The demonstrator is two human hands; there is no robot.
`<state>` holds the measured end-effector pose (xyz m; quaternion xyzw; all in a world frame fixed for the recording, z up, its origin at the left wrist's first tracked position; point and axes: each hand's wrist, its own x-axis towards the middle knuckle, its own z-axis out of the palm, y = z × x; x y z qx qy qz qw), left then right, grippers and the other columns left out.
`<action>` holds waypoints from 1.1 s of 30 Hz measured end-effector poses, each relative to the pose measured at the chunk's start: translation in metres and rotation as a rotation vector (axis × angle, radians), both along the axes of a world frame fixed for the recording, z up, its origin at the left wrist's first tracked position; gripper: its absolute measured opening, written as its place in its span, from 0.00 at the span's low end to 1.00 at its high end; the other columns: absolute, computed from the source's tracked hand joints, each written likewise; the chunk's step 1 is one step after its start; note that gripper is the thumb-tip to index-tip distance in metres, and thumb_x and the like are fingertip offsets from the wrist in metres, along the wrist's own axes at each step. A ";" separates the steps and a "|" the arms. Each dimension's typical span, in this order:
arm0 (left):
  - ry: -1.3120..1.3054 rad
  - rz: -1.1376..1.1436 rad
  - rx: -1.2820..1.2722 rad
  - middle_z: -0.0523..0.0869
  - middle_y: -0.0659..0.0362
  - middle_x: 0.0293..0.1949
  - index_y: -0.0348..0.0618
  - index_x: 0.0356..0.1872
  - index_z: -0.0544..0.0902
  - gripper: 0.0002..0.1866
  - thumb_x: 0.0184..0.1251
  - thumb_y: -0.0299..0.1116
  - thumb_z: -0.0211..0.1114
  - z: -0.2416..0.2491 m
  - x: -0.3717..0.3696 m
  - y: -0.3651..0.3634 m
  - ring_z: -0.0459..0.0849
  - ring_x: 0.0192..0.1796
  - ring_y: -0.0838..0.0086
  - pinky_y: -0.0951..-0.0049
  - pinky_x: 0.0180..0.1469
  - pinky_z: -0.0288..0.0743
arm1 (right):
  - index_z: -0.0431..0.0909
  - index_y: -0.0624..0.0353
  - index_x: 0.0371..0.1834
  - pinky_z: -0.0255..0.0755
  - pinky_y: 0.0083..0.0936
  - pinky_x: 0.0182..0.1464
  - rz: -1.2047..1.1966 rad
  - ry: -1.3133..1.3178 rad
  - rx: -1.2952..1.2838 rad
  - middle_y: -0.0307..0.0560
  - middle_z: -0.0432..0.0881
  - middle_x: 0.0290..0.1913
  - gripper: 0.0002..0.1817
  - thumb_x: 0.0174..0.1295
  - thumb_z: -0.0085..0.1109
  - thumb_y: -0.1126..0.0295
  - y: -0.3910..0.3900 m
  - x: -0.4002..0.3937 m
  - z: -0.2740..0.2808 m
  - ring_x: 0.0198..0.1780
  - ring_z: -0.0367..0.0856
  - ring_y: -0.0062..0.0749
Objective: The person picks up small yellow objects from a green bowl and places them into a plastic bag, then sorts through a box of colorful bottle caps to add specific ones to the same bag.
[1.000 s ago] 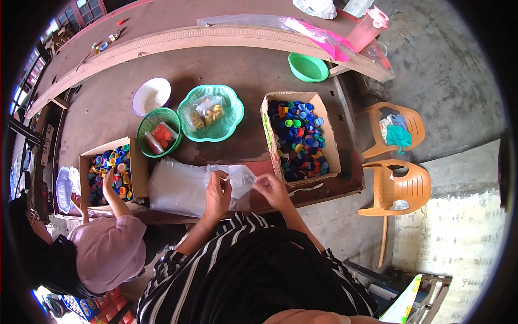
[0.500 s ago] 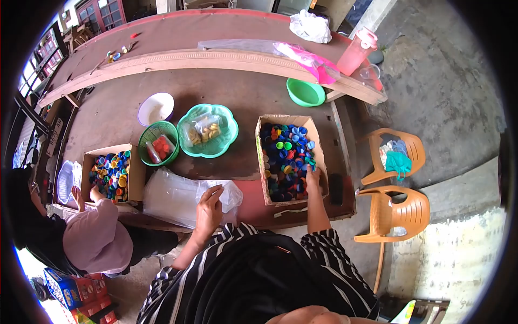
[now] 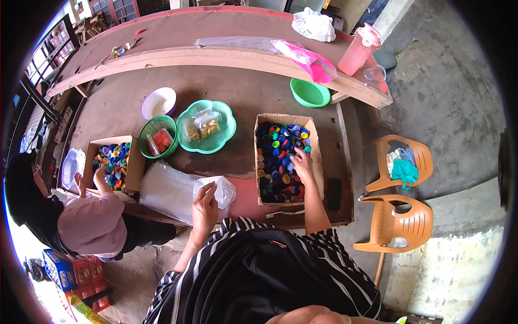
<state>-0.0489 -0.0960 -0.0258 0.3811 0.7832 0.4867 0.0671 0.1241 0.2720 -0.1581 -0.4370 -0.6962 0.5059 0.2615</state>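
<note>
My left hand (image 3: 204, 209) is closed, its fingers curled together at the edge of a clear plastic bag (image 3: 223, 190), which it appears to grip. Over the cardboard box (image 3: 317, 186) on the right, my right hand (image 3: 302, 164) reaches in with fingers apart, touching or just above the bottle caps (image 3: 276, 162). These caps are loose and mixed in colour, mostly blue with some green, yellow, red and white. Whether a cap lies under my right fingertips is hidden. A stack of flat clear plastic bags (image 3: 167, 191) lies left of my left hand.
At left a person (image 3: 89, 227) handles caps in another cardboard box (image 3: 137, 164). Behind stand a green basket (image 3: 174, 129), a flower-shaped turquoise basket (image 3: 231, 132) holding bagged caps, a white bowl (image 3: 159, 102) and a green bowl (image 3: 310, 94). Orange chairs (image 3: 421, 216) are at right.
My right hand has moved from the box's right side inward over the caps, its fingers now apart. My left hand stays beside the bag. The view has shifted slightly.
</note>
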 end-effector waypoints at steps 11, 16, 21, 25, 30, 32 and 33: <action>0.054 -0.045 -0.025 0.84 0.50 0.59 0.34 0.53 0.85 0.20 0.59 0.16 0.56 0.007 0.009 0.025 0.86 0.52 0.52 0.60 0.53 0.81 | 0.84 0.54 0.43 0.80 0.36 0.49 0.208 -1.218 0.973 0.43 0.81 0.46 0.09 0.64 0.56 0.68 -0.003 0.052 -0.034 0.55 0.78 0.42; 0.067 -0.063 -0.025 0.84 0.53 0.60 0.36 0.55 0.84 0.21 0.60 0.17 0.56 0.010 0.006 0.035 0.87 0.52 0.54 0.61 0.52 0.82 | 0.84 0.51 0.39 0.74 0.32 0.47 0.245 -1.210 1.291 0.41 0.80 0.42 0.07 0.62 0.57 0.66 0.005 0.051 -0.034 0.49 0.77 0.36; 0.050 -0.087 0.037 0.83 0.47 0.60 0.33 0.55 0.84 0.21 0.59 0.16 0.56 0.012 0.003 0.043 0.87 0.52 0.51 0.61 0.54 0.82 | 0.84 0.49 0.37 0.67 0.36 0.54 0.287 -1.283 1.375 0.41 0.82 0.39 0.07 0.62 0.56 0.66 0.011 0.050 -0.034 0.48 0.76 0.37; 0.052 -0.106 0.068 0.83 0.47 0.59 0.33 0.55 0.83 0.22 0.59 0.16 0.56 0.015 -0.004 0.053 0.87 0.51 0.51 0.61 0.53 0.82 | 0.83 0.50 0.38 0.67 0.36 0.54 0.359 -1.273 1.299 0.43 0.82 0.38 0.07 0.64 0.54 0.67 0.016 0.050 -0.025 0.49 0.77 0.36; 0.009 -0.132 0.086 0.83 0.48 0.60 0.34 0.56 0.83 0.22 0.59 0.16 0.56 0.024 -0.011 0.064 0.88 0.47 0.52 0.61 0.49 0.82 | 0.79 0.55 0.44 0.71 0.41 0.56 0.212 -1.091 1.012 0.49 0.83 0.40 0.09 0.61 0.59 0.72 0.003 0.043 0.005 0.51 0.79 0.45; 0.000 -0.159 0.099 0.83 0.48 0.60 0.34 0.56 0.83 0.22 0.59 0.16 0.56 0.021 -0.014 0.070 0.88 0.46 0.52 0.61 0.49 0.82 | 0.74 0.59 0.46 0.74 0.43 0.53 0.248 -0.886 0.759 0.53 0.82 0.41 0.18 0.53 0.69 0.75 -0.008 0.040 0.034 0.49 0.81 0.48; -0.020 -0.169 0.076 0.83 0.48 0.60 0.34 0.55 0.83 0.22 0.59 0.16 0.56 0.019 -0.014 0.073 0.88 0.46 0.52 0.61 0.48 0.82 | 0.74 0.60 0.45 0.75 0.42 0.51 0.212 -0.715 0.641 0.53 0.81 0.41 0.21 0.50 0.72 0.75 -0.010 0.042 0.034 0.48 0.81 0.47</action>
